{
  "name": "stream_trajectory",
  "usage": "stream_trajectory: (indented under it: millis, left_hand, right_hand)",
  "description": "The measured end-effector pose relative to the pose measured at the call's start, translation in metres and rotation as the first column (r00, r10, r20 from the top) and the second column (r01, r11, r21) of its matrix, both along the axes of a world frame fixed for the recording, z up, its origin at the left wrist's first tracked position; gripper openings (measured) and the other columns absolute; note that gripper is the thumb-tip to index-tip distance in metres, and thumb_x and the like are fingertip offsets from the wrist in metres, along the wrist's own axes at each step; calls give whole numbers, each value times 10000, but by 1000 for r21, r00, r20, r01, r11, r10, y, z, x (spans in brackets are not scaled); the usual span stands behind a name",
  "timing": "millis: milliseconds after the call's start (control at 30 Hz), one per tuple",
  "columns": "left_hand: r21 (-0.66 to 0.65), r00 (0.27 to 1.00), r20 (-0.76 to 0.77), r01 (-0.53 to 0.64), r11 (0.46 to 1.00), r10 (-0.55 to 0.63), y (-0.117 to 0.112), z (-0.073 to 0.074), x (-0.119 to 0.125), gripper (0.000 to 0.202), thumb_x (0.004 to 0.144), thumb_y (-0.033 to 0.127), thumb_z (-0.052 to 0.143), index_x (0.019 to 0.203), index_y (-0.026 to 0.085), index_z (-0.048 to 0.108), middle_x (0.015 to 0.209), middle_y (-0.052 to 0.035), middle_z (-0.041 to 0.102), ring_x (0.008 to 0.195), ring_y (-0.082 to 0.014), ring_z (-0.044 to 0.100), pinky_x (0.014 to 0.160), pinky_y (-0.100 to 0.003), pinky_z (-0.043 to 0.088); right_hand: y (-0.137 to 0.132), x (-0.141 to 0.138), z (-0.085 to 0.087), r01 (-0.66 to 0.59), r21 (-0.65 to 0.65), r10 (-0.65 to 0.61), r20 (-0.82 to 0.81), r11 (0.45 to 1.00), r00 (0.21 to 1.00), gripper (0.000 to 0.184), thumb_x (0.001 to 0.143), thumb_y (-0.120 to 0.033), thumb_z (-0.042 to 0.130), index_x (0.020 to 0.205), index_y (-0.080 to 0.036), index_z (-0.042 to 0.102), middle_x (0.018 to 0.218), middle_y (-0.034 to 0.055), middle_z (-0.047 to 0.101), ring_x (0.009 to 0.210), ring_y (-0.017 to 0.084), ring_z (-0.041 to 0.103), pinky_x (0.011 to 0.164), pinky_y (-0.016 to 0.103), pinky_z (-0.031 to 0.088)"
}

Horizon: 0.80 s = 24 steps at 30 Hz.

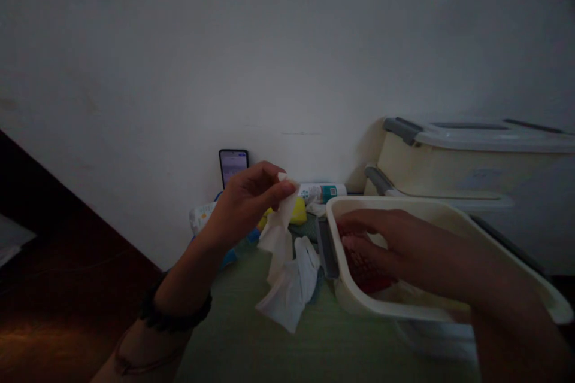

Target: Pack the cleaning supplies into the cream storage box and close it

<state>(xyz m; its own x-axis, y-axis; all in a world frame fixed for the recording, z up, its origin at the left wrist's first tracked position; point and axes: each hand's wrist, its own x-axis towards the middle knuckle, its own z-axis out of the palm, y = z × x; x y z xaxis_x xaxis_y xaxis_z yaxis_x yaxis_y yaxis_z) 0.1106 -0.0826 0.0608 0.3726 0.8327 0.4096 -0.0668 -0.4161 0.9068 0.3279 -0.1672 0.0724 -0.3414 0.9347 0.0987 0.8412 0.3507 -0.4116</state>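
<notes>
My left hand [249,200] pinches a white tissue [281,224] between thumb and fingers, and the tissue hangs down over the table. A crumpled white tissue [291,290] lies below it, and I cannot tell whether the two are joined. My right hand [386,236] reaches into an open cream storage bin [404,311]. Its fingers and thumb close on the edge of a red perforated basket [371,275] inside; the fingertips are partly hidden.
A phone [234,167] leans on the wall. Behind the hands lie a white-and-green cylinder [327,192], a yellow item [298,211] and a white packet [201,215]. Lidded bins [449,167] are stacked at right. The green tabletop [251,335] stretches in front.
</notes>
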Motion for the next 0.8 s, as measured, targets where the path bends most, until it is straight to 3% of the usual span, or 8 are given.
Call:
stream_trajectory:
  millis: [167,333,433,533,667,800]
  left_hand:
    - [-84,991,115,-57,995,67,-17,12,4,162,818,314,621,812,191,516,581,37,653,464,-113,617,408,-178,474]
    - [-179,909,388,-85,980,150,-28,23,3,142,876,337,568,831,229,487,753,45,713,736,-159,716,531,-210,559]
    - [-235,871,473,-23,972,135,-31,27,2,138,933,318,465,825,243,507,931,61,710,969,-167,675,743,-286,583]
    - [-259,869,466,-48,965,168,-34,30,4,247,969,275,358,819,231,550,1100,59,669,1148,-174,579,889,-304,535]
    - [-202,923,347,-101,974,168,-38,31,8,316,972,302,309,858,234,596,1139,34,642,1225,-215,513,863,-300,543]
    - [-166,939,316,-84,983,134,-42,29,10,323,967,323,298,879,238,597,1114,12,640,1236,-234,497,853,-327,543]
  right_hand:
    - [-2,-7,8,11,82,-12,5,997,1000,319,913,-375,460,1173,-236,581,1183,55,635,1065,206,580,912,354,445]
    - [-7,-19,3,-62,48,66,-105,997,992,532,856,-546,500,1284,-230,496,1268,69,576,1142,225,529,962,376,418]
    - [-8,-29,1,-76,-9,72,-216,997,974,687,817,-577,541,1401,-272,344,1375,59,491,1208,232,479,976,380,406]
    - [-7,-37,1,-72,-46,55,-289,996,956,621,815,-545,570,1356,-291,398,1312,41,552,1138,217,532,927,355,431]
    - [-7,-45,-3,-19,-21,13,-275,1000,961,504,784,-523,621,1212,-274,527,1143,35,643,1002,230,591,823,354,451]
    - [-7,-46,-4,6,16,-2,-249,1000,968,177,870,-356,548,975,-228,612,935,22,684,848,205,618,706,311,445]
